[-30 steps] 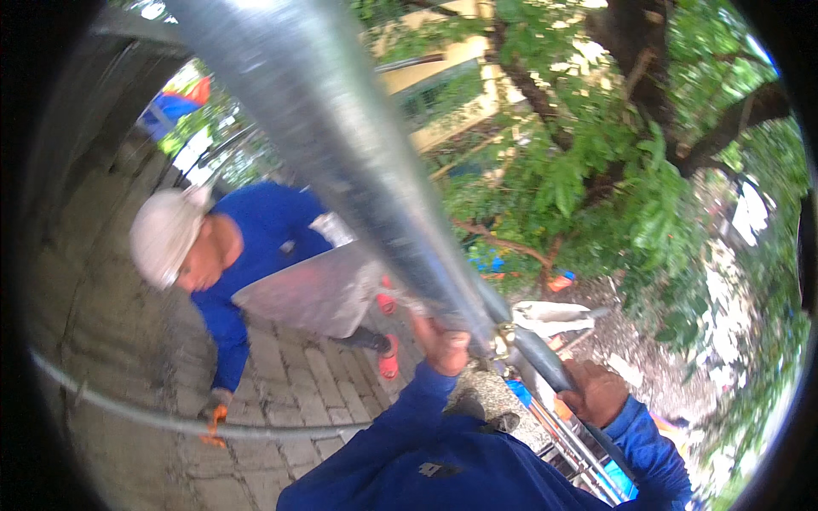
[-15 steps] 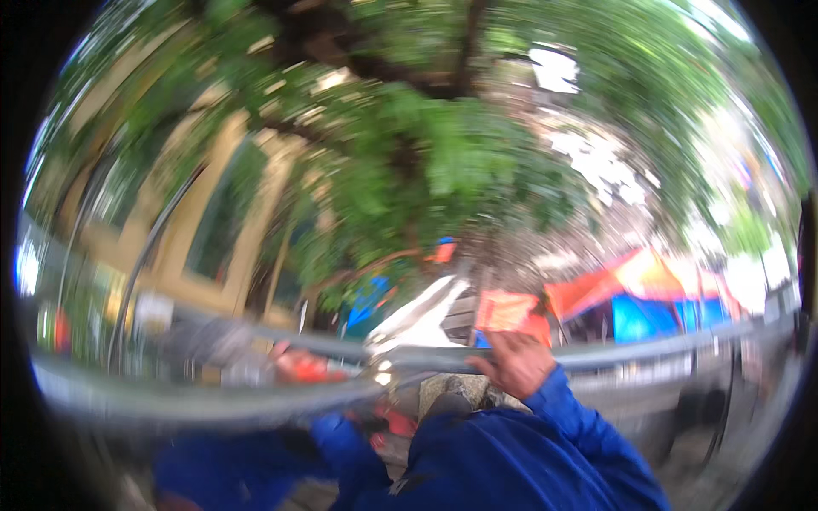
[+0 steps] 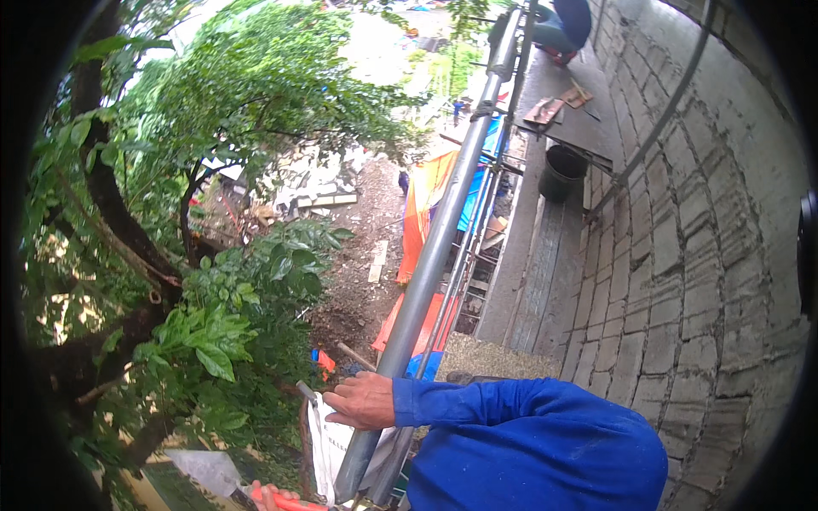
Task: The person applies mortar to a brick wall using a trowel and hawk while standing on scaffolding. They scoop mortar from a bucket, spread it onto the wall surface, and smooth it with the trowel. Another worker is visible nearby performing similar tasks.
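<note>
A thick grey metal pipe rail runs from the bottom of the view up to the far scaffold. My right hand lies across it near its lower end, fingers bent over the pipe. At the bottom edge my left hand, partly cut off, is closed round the orange handle of a trowel. The trowel's pale, flat blade points up and left, outside the rail. White sacking hangs beside the rail, below my right hand.
A bare block wall rises on the right. Along the plank walkway stand a black bucket and flat boards; another person crouches farther on. Leafy branches crowd the left. Far below are rubble and an orange tarp.
The view has swung right and steadied, bringing in the wall and walkway. My right hand is still on the rail. My left hand and its trowel now appear lower, at the bottom edge.
</note>
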The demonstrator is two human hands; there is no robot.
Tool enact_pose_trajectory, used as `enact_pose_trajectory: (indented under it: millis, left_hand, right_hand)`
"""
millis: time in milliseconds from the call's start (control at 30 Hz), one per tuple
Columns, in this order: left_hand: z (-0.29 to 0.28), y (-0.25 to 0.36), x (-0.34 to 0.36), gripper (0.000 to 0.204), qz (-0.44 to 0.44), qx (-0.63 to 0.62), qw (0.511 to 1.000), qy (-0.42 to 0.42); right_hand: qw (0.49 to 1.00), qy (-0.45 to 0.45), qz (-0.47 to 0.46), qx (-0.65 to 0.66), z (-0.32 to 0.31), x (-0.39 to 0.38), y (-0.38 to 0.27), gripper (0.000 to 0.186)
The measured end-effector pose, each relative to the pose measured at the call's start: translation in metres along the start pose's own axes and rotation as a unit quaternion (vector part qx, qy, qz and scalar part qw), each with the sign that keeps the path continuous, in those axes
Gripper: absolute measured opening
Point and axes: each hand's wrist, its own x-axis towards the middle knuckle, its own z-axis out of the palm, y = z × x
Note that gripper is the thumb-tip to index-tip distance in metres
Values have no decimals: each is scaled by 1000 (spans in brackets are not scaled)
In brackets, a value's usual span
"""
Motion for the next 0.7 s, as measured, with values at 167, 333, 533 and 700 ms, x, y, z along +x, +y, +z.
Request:
enact_pose_trajectory:
  millis: [167, 333, 533, 700]
  left_hand:
    - [28, 58, 24, 30, -263, -103, 954, -104]
    - [49, 69, 32, 30, -332, -81, 930, -134]
    - [49, 30, 58, 29, -365, -168, 901, -163]
    - [47, 33, 56, 25, -359, -233, 883, -194]
  right_hand:
    - [999, 22, 37, -10, 14, 2, -4, 26]
    - [997, 31, 67, -15, 15, 4, -4, 22]
    - [993, 10, 111, -27, 20, 8, -9, 22]
    - [992, -17, 120, -30, 18, 9, -9, 25]
